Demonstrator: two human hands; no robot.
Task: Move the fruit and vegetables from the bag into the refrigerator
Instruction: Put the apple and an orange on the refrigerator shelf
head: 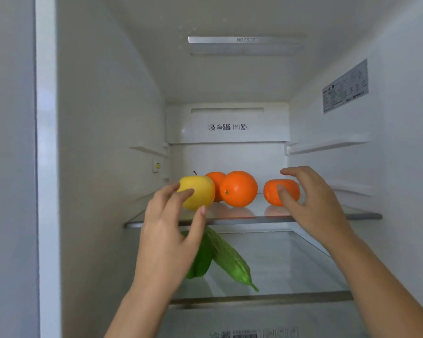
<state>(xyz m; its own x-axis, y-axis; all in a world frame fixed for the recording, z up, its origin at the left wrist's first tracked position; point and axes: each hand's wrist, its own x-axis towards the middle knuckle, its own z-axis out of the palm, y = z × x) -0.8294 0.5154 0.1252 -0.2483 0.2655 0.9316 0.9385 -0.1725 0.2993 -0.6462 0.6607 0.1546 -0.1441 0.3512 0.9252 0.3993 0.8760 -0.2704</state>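
The refrigerator stands open before me. On its upper glass shelf [327, 217] lie a yellow apple [202, 191], two oranges [239, 187] side by side, and a flatter tangerine [271, 191] at the right. My left hand [171, 230] wraps the apple from the front, fingers on its face and thumb under it. My right hand [310, 203] cups the tangerine, thumb on its front and fingers arched over its top. A green pepper [202, 262] and a long bumpy green gourd [230, 259] rest on the lower glass shelf [291, 264]. No bag is in view.
White fridge walls close in on both sides, with a label sticker [344, 87] on the right wall. Empty shelf rails [327, 145] run above the fruit. The fridge's left frame edge [47, 167] stands at the left.
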